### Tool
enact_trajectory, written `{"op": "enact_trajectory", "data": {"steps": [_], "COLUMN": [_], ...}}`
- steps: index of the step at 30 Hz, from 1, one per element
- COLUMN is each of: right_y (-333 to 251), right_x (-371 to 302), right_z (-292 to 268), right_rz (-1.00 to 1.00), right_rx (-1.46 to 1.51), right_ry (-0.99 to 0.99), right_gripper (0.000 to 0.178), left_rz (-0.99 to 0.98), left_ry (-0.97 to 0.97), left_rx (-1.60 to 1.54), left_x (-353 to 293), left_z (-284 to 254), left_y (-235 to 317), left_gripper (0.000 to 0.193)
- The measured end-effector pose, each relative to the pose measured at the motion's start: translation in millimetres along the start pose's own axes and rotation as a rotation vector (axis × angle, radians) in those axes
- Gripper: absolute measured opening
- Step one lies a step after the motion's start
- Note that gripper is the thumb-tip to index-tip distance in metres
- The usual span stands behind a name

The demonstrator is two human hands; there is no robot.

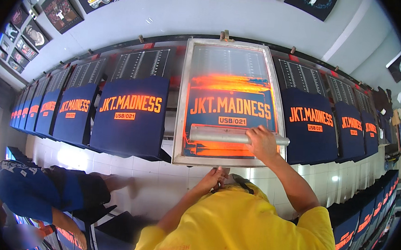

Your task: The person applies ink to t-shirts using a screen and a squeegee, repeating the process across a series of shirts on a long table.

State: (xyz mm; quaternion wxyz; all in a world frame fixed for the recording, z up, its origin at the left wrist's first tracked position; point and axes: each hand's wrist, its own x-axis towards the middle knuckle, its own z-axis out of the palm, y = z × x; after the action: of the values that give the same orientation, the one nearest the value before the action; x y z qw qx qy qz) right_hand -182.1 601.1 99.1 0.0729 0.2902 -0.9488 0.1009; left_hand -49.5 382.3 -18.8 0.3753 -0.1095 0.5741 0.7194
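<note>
In front of me a screen printing frame (181,100) with a metal rim lies flat over a dark blue shirt panel. Bright orange ink (231,83) is smeared across the mesh above and below the orange lettering that shows through it. My right hand (262,143) is closed around the right part of a long metal squeegee (218,134), which lies crosswise on the lower mesh. Close to my yellow shirt, just below the frame's near edge, my left hand (215,178) has its fingers curled together. What they hold, if anything, cannot be made out.
Dark blue printed shirt panels on boards stand in a row to the left (129,115) and right (313,126). A metal rail (169,38) runs behind them. Another person in blue (33,190) bends over more boards at lower left. Printed panels (361,220) line the lower right.
</note>
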Motion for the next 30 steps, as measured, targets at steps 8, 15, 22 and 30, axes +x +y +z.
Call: {"op": "enact_trajectory", "data": {"steps": [8, 15, 22, 30], "right_y": [55.4, 78.2, 91.7, 89.1], "right_x": [111.8, 190.9, 214.2, 212.4], "right_z": [3.8, 12.0, 33.0, 27.2], "right_rz": [0.024, 0.042, -0.004, 0.007], "right_rx": [0.0, -0.037, -0.094, -0.003], "right_ry": [0.017, -0.045, 0.007, -0.058], "right_gripper": [0.034, 0.035, 0.036, 0.035], "left_rz": [0.281, 0.287, 0.303, 0.22], "left_ry": [0.266, 0.323, 0.299, 0.22], "left_rx": [0.352, 0.216, 0.062, 0.044], "left_x": [23.4, 8.1, 3.5, -9.2], "left_z": [8.4, 19.6, 27.8, 25.0], "left_y": [-28.3, -9.7, -4.8, 13.4], "left_gripper": [0.047, 0.041, 0.039, 0.041]}}
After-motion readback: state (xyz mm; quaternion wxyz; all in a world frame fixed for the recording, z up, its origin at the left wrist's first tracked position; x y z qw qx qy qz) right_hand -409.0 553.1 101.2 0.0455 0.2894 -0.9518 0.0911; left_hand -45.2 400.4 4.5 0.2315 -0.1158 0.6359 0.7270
